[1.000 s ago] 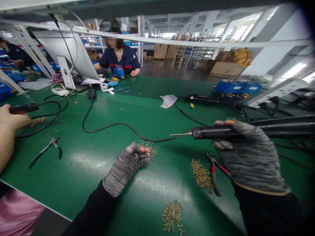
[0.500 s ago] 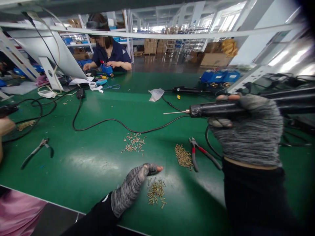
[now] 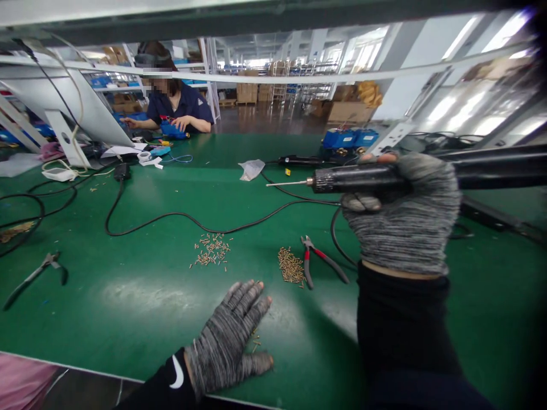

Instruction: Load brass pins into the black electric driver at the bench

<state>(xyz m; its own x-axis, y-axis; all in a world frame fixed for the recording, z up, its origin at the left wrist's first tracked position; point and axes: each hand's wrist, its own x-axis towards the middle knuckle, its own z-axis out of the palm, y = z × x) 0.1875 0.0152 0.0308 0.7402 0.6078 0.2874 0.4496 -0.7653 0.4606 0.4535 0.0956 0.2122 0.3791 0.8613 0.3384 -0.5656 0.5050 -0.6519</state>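
Left hand (image 3: 226, 341) has gone from cupped beside the near screws (image 3: 256, 343) to palm-down over them, fingers spread; can't tell if it's gripping anything underneath. Just a few slim, brassy ones peek out by the thumb, the hand blocks the rest. Right hand (image 3: 404, 222) is wrapped snugly around a black electric screwdriver (image 3: 337, 180), thin bit pointing left above the green table (image 3: 137, 336). 1 loose screw scatter (image 3: 211, 250) and 1 tighter pile (image 3: 291, 267) sit farther in, red-handled cutters (image 3: 308, 262) right beside the pile.
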